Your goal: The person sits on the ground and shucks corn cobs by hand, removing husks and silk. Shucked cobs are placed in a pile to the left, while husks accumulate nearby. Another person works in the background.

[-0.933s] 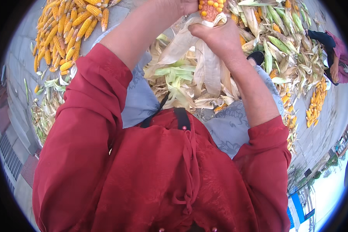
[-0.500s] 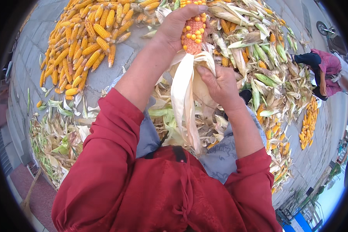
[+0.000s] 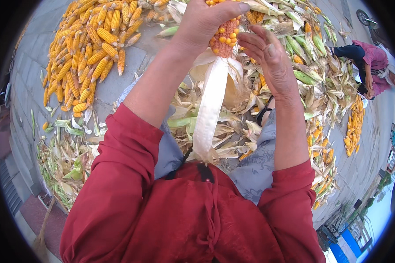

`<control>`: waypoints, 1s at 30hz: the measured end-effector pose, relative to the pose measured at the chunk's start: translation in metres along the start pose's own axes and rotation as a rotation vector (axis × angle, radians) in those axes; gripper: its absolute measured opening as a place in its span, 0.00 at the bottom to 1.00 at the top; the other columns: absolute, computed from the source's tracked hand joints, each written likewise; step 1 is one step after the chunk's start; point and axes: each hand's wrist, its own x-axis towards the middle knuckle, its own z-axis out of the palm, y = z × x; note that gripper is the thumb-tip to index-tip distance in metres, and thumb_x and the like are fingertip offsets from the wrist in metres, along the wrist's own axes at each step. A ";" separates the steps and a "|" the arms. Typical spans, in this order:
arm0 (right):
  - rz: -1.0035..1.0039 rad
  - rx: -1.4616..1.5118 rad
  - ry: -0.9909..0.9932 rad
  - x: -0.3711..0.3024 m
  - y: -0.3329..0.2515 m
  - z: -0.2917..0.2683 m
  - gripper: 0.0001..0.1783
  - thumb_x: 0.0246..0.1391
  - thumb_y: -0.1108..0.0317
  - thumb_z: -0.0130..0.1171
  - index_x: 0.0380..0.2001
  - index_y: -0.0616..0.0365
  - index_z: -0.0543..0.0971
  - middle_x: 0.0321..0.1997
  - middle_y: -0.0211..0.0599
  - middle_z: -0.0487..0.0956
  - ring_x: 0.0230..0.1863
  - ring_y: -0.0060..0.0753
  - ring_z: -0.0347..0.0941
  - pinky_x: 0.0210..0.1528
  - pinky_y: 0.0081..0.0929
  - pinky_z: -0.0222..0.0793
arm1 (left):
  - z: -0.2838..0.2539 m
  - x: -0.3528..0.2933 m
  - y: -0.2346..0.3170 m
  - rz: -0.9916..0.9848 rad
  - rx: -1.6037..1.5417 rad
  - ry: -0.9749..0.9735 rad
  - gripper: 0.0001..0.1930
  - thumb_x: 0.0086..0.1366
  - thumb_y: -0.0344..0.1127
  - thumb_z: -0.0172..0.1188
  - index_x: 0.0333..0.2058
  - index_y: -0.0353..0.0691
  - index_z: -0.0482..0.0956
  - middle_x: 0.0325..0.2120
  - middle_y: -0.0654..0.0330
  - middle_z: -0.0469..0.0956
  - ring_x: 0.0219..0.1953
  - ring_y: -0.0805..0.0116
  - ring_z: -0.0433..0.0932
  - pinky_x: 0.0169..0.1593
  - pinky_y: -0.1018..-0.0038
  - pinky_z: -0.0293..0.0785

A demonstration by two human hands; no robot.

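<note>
The corn ear point(image 3: 225, 40), husk point(image 3: 210, 105) peeled down but unremoved, is held in the left hand's grip point(image 3: 202, 21), the right hand point(image 3: 274, 63) being spread beside it

Grey stone paving point(image 3: 28, 87) under daylight — pale sky point(image 3: 383, 218), perhaps a blue structure point(image 3: 350, 242) beyond.

left hand point(image 3: 199, 24): curled, gripping | right hand point(image 3: 273, 65): loosely spread, half-cupped | forearms point(image 3: 158, 83): bare, extended forward
</note>
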 end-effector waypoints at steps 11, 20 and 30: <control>0.338 0.755 -0.292 -0.017 0.028 0.048 0.42 0.39 0.66 0.70 0.57 0.62 0.64 0.50 0.39 0.75 0.48 0.32 0.76 0.53 0.31 0.73 | 0.020 -0.014 -0.010 -0.064 -0.023 0.016 0.18 0.54 0.40 0.64 0.39 0.35 0.72 0.28 0.59 0.75 0.29 0.72 0.77 0.35 0.77 0.76; 0.379 0.315 0.002 -0.020 0.016 0.067 0.22 0.40 0.69 0.68 0.41 0.64 0.77 0.34 0.35 0.81 0.34 0.26 0.78 0.40 0.26 0.72 | 0.015 -0.011 -0.006 0.004 0.109 0.112 0.20 0.54 0.38 0.65 0.41 0.35 0.70 0.28 0.60 0.74 0.26 0.73 0.76 0.29 0.75 0.76; 0.011 0.262 0.073 -0.010 0.019 0.053 0.25 0.40 0.70 0.69 0.44 0.64 0.75 0.39 0.35 0.79 0.37 0.28 0.76 0.43 0.26 0.72 | 0.014 -0.012 -0.015 -0.061 -0.110 0.129 0.18 0.52 0.35 0.66 0.39 0.37 0.71 0.26 0.61 0.74 0.25 0.71 0.76 0.28 0.73 0.76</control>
